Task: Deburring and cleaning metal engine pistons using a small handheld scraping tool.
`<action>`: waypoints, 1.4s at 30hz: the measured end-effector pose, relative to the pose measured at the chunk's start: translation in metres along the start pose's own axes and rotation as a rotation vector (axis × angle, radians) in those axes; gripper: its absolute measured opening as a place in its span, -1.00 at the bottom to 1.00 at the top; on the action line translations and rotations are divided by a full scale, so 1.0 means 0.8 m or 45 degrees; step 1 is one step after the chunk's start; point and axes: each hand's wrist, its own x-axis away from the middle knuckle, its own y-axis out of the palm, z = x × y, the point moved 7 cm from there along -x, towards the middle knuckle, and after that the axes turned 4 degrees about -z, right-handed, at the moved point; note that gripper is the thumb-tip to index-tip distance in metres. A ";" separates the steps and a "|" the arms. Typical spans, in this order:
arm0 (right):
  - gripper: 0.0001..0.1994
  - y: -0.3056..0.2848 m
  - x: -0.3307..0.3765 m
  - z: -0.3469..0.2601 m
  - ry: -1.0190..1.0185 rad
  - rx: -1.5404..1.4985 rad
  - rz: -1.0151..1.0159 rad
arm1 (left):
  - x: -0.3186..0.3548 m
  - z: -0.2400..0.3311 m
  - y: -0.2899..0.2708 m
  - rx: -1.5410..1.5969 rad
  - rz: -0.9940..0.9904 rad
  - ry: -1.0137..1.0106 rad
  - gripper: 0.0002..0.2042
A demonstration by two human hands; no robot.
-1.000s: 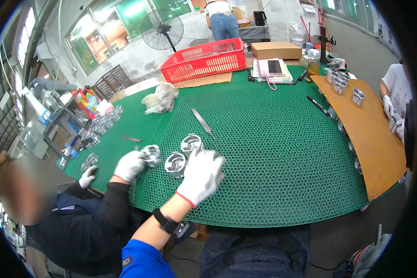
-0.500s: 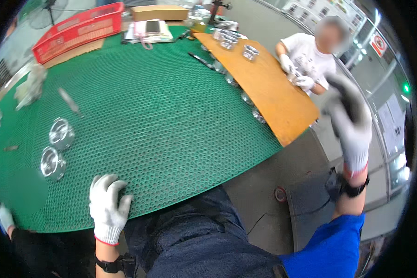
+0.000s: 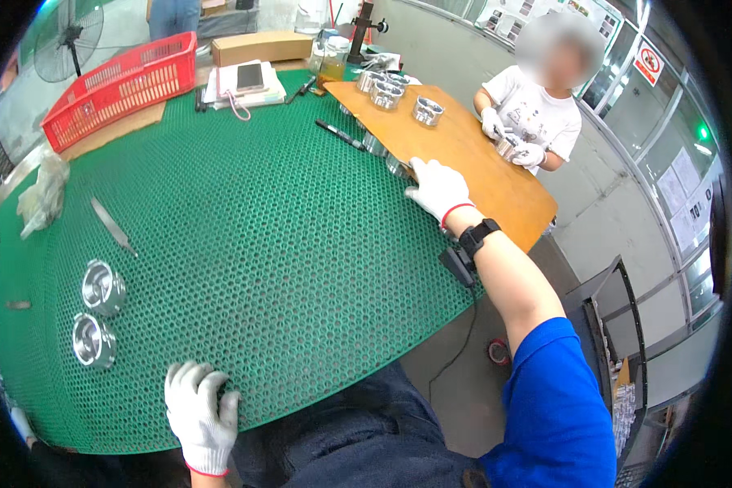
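Note:
My left hand (image 3: 201, 416), in a white knit glove with a red cuff, rests on the green perforated mat (image 3: 252, 268) at its near edge. Its fingers are loosely spread with nothing in them. Farther off, my right hand (image 3: 441, 190), gloved the same, is at the left edge of an orange-brown board (image 3: 472, 146). Its fingers lie over that edge and the thumb sits beside it; part of the grip is hidden. Shiny round metal parts show under the board's edge, including a metal ring part (image 3: 396, 165) close to my fingertips. Several more stand on top, one being a metal ring (image 3: 428, 111).
Left on the mat are two metal cups (image 3: 103, 287) (image 3: 93, 340), a thin blade-like tool (image 3: 112, 224) and a plastic bag (image 3: 44, 195). A black marker (image 3: 339, 135) lies near the board. Behind are a red crate (image 3: 122, 89) and a cardboard box (image 3: 262, 49). Across the board, a person (image 3: 537, 114) handles a metal part.
My right hand has swung in from the far right, raised off the table, to the board's left edge. My left hand stays on the mat. The view has shifted slightly.

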 end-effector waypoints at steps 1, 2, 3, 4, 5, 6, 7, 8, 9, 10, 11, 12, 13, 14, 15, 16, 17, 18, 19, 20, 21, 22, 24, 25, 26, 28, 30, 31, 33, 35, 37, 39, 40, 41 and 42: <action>-0.67 0.005 -0.010 0.004 0.005 -0.007 0.014 | 0.000 0.001 -0.001 -0.009 0.010 0.010 -0.67; -0.72 0.012 -0.018 0.002 -0.009 0.018 0.008 | 0.001 0.001 0.000 -0.011 -0.001 -0.015 -0.67; -0.77 0.017 -0.023 0.003 -0.021 0.043 0.001 | 0.001 0.000 0.001 -0.011 -0.012 -0.039 -0.67; -0.79 0.021 -0.022 0.002 -0.066 0.095 0.003 | -0.001 0.001 0.000 -0.004 0.008 -0.033 -0.67; -0.79 0.017 -0.020 0.003 -0.062 0.096 0.004 | -0.002 0.002 0.000 -0.003 0.009 -0.030 -0.67; -0.80 0.015 -0.017 0.004 -0.094 0.121 0.009 | -0.002 0.002 0.001 0.019 -0.001 -0.036 -0.68; -0.81 0.015 -0.012 0.005 -0.124 0.146 0.012 | -0.003 0.001 0.002 0.043 -0.013 -0.041 -0.70; -0.81 0.014 -0.009 0.006 -0.123 0.147 0.013 | -0.003 0.001 0.002 0.043 -0.011 -0.040 -0.70; -0.82 0.014 -0.002 0.007 -0.136 0.148 0.019 | -0.003 0.000 0.001 0.037 -0.007 -0.029 -0.70; -0.83 0.014 0.007 0.009 -0.148 0.151 0.023 | -0.003 0.000 0.002 0.032 -0.004 -0.018 -0.70; -0.83 0.009 0.015 0.010 -0.147 0.154 0.024 | -0.004 0.000 0.001 0.035 -0.002 -0.018 -0.70; -0.83 0.005 0.025 0.009 -0.168 0.144 0.017 | -0.006 0.001 0.001 0.031 0.000 -0.017 -0.70; -0.84 0.004 0.035 0.010 -0.187 0.132 0.008 | -0.007 0.002 0.001 0.027 0.000 -0.015 -0.70; -0.80 0.008 0.046 0.015 -0.214 0.152 -0.001 | -0.009 0.005 0.002 0.027 -0.004 -0.013 -0.70; -0.80 0.003 0.056 0.013 -0.218 0.162 0.002 | -0.007 0.003 0.000 0.028 0.006 -0.019 -0.69; -0.77 -0.001 0.068 0.009 -0.233 0.183 -0.001 | -0.005 0.000 -0.002 0.029 0.016 -0.024 -0.69; -0.73 -0.002 0.079 0.007 -0.247 0.193 -0.009 | -0.005 0.000 -0.003 0.028 0.015 -0.028 -0.69; -0.67 -0.005 0.091 0.006 -0.256 0.182 -0.001 | -0.006 0.001 -0.002 0.030 0.009 -0.026 -0.69; -0.67 -0.007 0.102 0.006 -0.255 0.181 -0.005 | -0.007 0.001 -0.001 0.031 0.003 -0.024 -0.68; -0.66 -0.010 0.115 0.005 -0.276 0.195 -0.004 | -0.008 0.002 0.000 0.036 -0.005 -0.022 -0.68; -0.65 -0.010 0.128 0.004 -0.297 0.209 -0.002 | -0.008 0.002 0.001 0.029 -0.002 -0.019 -0.68; -0.62 -0.010 0.140 0.006 -0.312 0.223 0.023 | -0.008 0.002 0.002 0.022 0.001 -0.016 -0.67; -0.60 -0.013 0.164 0.010 -0.301 0.234 -0.025 | -0.007 0.003 0.003 0.032 -0.006 -0.015 -0.68; -0.58 -0.017 0.172 0.010 -0.294 0.240 -0.069 | -0.007 0.003 0.003 0.036 -0.011 -0.017 -0.68; -0.60 -0.025 0.175 0.009 -0.217 0.196 -0.157 | -0.006 0.003 0.004 0.036 -0.019 -0.019 -0.68; -0.62 -0.045 0.169 0.023 -0.324 0.028 -0.171 | -0.006 0.002 0.005 0.022 -0.026 -0.013 -0.69; -0.67 -0.087 0.143 0.030 -0.326 -0.144 -0.143 | -0.005 0.000 0.007 0.019 -0.035 0.000 -0.69; -0.65 -0.107 0.122 0.038 -0.465 -0.178 0.011 | -0.005 -0.002 0.008 0.022 -0.036 0.011 -0.69; -0.65 -0.140 0.062 0.025 -0.248 -0.407 -0.128 | -0.002 -0.006 0.006 -0.001 -0.048 -0.003 -0.69; -0.59 -0.150 0.005 0.014 -0.152 -0.519 -0.195 | -0.001 -0.007 0.004 -0.006 -0.038 -0.014 -0.69; -0.57 -0.136 -0.041 0.024 -0.274 -0.268 0.026 | -0.006 -0.002 0.006 -0.001 -0.052 -0.005 -0.69; -0.58 -0.078 -0.095 0.053 -0.229 -0.166 0.003 | -0.012 0.002 0.002 0.004 -0.020 0.018 -0.70; -0.57 -0.056 -0.109 0.061 -0.135 -0.127 -0.037 | -0.015 0.004 -0.001 0.001 -0.096 0.026 -0.70; -0.55 -0.040 -0.120 0.071 -0.041 -0.084 -0.074 | -0.018 0.006 -0.003 0.001 -0.169 0.035 -0.71; -0.55 -0.026 -0.130 0.072 -0.050 -0.094 -0.070 | -0.022 0.008 -0.007 0.004 -0.148 0.030 -0.74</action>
